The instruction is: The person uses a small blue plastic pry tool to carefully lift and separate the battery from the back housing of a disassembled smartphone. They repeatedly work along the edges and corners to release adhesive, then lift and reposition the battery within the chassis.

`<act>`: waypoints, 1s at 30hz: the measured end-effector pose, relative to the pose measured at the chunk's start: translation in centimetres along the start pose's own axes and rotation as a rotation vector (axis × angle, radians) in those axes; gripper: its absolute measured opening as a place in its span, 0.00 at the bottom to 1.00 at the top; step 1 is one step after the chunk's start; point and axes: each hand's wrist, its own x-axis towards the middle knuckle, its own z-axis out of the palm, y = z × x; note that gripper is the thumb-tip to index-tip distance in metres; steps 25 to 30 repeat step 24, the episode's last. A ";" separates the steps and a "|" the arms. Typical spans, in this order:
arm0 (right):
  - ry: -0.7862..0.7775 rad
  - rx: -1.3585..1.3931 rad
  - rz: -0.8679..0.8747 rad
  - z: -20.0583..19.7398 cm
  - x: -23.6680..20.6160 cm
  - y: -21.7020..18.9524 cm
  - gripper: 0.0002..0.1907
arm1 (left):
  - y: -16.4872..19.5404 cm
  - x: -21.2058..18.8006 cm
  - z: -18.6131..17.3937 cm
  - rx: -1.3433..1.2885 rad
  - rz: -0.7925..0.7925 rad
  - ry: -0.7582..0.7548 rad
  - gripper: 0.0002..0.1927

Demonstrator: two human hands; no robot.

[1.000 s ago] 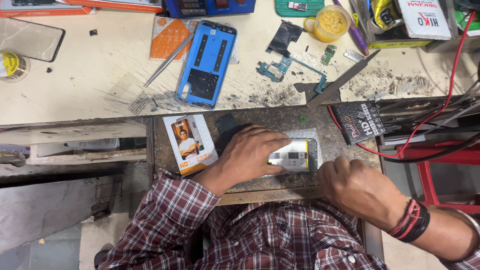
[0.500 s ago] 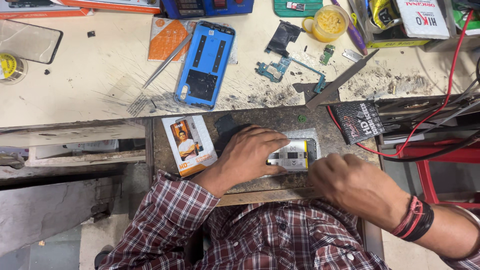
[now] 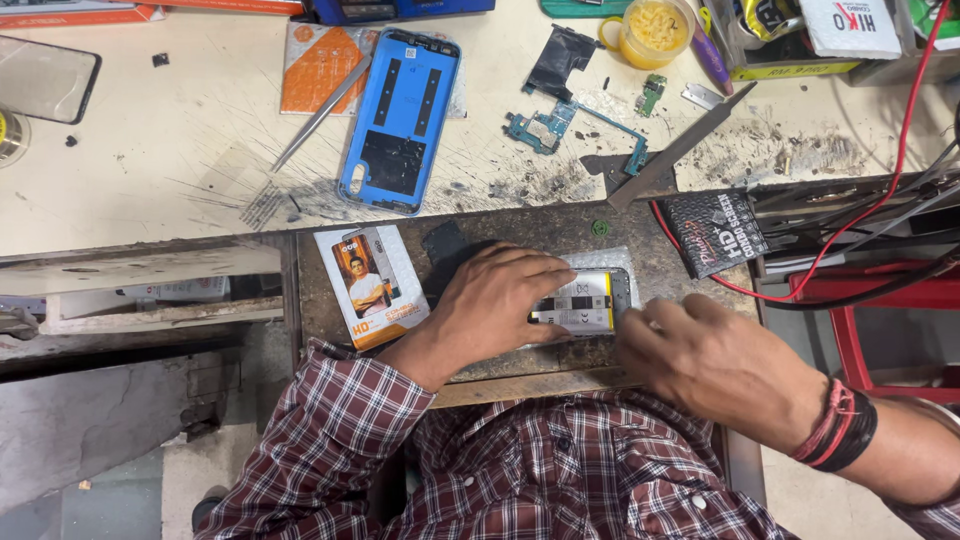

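Two hands on opened phone [image 3: 590, 302], long axis lying left-right.

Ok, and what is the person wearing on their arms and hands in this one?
Both hands are bare, no gloves. The left hand comes out of a plaid shirt sleeve in dark red, white and blue checks, reaching to near the wrist. The right hand has red and black bands around the wrist, and its forearm beyond them is uncovered.

The single head camera looks steeply down from close above onto the workbench [image 3: 150, 170] and lap.
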 end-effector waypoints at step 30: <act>-0.049 -0.036 0.063 0.7 -0.9 0.6 0.13 | 0.8 -0.4 -0.5 -0.043 0.009 0.032 0.36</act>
